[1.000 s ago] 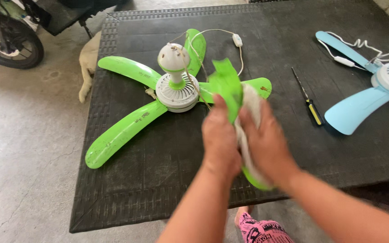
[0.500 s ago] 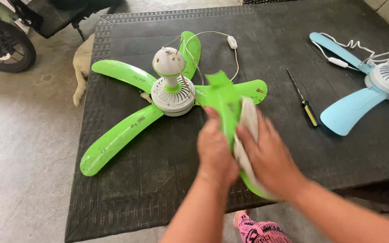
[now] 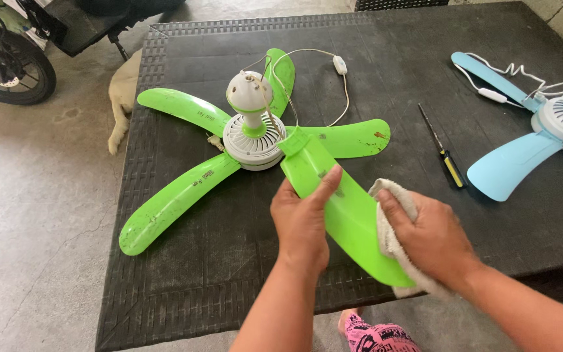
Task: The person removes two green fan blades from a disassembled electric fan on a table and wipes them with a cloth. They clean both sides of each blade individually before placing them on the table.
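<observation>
1. Count the fans first: you have two on the dark woven-textured table point(image 3: 184, 306). The bright green plastic ceiling fan point(image 3: 253, 133) lies at the centre with a white ribbed motor hub; the pale blue plastic fan point(image 3: 558, 124) sits at 3 o'clock from it, partly cut off by the frame edge.
2. The green fan shows five blades. They point to about 12, 3, 5, 8 and 10 o'clock from the hub.
3. Your left hand point(image 3: 302, 221) grips the 5 o'clock blade point(image 3: 343, 215) from its left edge, thumb laid across the top face.
4. Your right hand point(image 3: 433, 238) is closed around one off-white terry cloth point(image 3: 392, 244), pressing it against that blade's right edge, near the tip.
5. One white cord with an inline switch point(image 3: 339, 64) loops from the hub toward 1 o'clock.
6. One screwdriver with a black and yellow handle point(image 3: 444, 160) lies between the two fans, touching neither.
7. There are no containers on the table.
8. Off the table at 10 o'clock stands one motorcycle wheel point(image 3: 11, 68) on the concrete floor point(image 3: 34, 215).
</observation>
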